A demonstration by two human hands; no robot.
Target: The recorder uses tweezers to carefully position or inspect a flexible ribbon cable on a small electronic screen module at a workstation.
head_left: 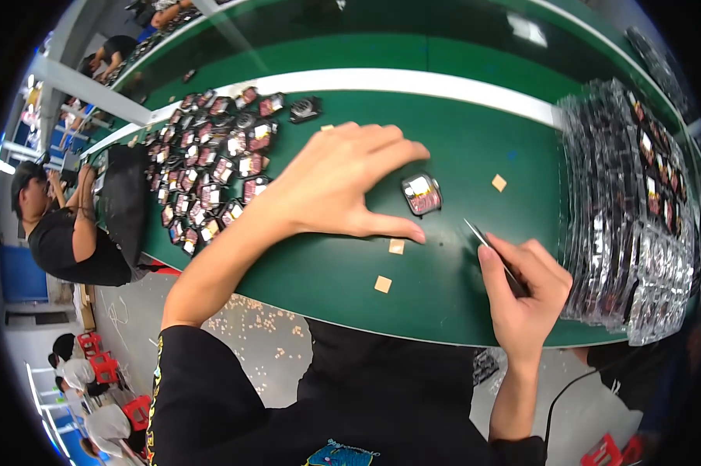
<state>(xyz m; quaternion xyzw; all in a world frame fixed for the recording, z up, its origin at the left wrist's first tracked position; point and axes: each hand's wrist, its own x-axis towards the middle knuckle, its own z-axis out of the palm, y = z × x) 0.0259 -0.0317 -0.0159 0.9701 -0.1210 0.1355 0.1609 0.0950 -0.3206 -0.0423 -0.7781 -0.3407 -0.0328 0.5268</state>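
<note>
On the green bench surface lies a small rounded-square electronic part (422, 194) with a black rim, a reddish-brown inside and a white patch. My left hand (352, 175) arches over the bench just left of it, thumb and fingers spread apart. A visible gap separates this hand from the part. In my right hand (527, 291) are slim metal tweezers (475, 231), pinched between thumb and fingers. Their tips point up and left toward the part without touching it. Beside my left thumb sits a small beige square (396, 246), with another beige square (383, 284) below it.
A heap of similar black parts (210, 167) covers the bench's left side. Stacked clear plastic trays (607, 210), the top one holding parts, stand at the right. A white rail (412, 81) runs along the back. A person (78, 233) works at the far left.
</note>
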